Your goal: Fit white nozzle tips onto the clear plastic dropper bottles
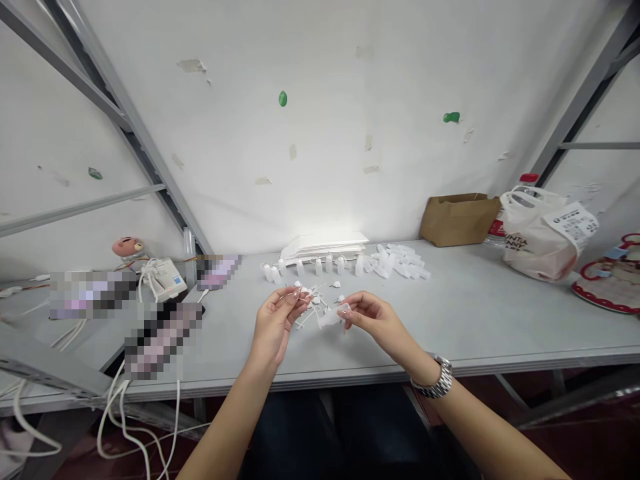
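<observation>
My right hand (373, 320) pinches a small translucent plastic bottle (331, 319), tilted on its side just above the table. My left hand (283, 317) is closed in a pinch, with what looks like a small white cap (299, 285) at its fingertips, partly hidden. Between and behind the hands lies a loose pile of white caps with thin straps (316, 298). Beyond them several capped bottles (319, 267) stand upright in a row. To their right, several translucent bottles (397, 260) lie heaped on their sides.
A stack of white sheets (325, 245) lies against the wall. A cardboard box (460, 220) and a white plastic bag (540, 233) stand at the back right. On the left are blurred phone-like devices (163, 340), a white power block (163, 280) and hanging cables (125, 427).
</observation>
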`<state>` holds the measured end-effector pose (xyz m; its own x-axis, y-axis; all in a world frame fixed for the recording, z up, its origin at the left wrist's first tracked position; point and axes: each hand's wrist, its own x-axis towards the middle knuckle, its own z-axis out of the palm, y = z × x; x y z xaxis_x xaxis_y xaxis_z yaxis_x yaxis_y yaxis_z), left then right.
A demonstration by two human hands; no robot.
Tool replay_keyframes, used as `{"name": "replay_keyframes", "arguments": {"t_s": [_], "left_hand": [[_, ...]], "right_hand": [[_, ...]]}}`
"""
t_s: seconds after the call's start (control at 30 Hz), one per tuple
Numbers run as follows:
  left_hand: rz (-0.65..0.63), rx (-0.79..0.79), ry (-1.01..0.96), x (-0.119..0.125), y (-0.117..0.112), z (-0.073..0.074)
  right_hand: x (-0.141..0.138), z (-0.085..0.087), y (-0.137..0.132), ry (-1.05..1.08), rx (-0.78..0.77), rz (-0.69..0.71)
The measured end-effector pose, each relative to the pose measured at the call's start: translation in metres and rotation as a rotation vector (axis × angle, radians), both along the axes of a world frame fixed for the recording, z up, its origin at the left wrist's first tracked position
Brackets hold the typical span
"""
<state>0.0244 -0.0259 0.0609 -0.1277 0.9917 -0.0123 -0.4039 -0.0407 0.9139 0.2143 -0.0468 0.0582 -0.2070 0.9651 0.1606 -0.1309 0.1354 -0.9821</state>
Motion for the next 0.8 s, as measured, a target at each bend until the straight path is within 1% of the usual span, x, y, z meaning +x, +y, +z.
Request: {"name": "replay_keyframes", "arguments": {"t_s": [0.13,0.2,0.4,0.5,0.57,0.67,0.73,0.8], "left_hand": [[0.026,0.029,0.010,0.002,-0.001,0.001],[0.039,0.046,0.026,0.003,-0.003,0.001],[0.095,0.113,0.072,0.006,-0.007,0.002],[0.104,0.146,0.108,0.006,-0.010,0.005],[0.113,0.175,0.145,0.006,-0.012,0.007],[0.120,0.217,0.201,0.007,-0.014,0.008],[0.096,0.230,0.221,0.008,-0.015,0.009],[0.069,0.239,0.222,0.009,-0.016,0.009]], "right_hand": [[-0.003,-0.001,-0.003,0.001,0.028,-0.035],[-0.004,-0.001,-0.004,0.017,0.015,-0.034],[-0.012,-0.007,-0.004,0.131,-0.126,0.038],[-0.016,-0.010,-0.004,0.170,-0.167,0.052],[-0.018,-0.010,-0.005,0.220,-0.199,0.101],[-0.017,-0.010,-0.006,0.351,-0.281,0.253],[-0.015,-0.012,-0.005,0.466,-0.342,0.351],[-0.014,-0.014,-0.004,0.586,-0.395,0.403]]}}
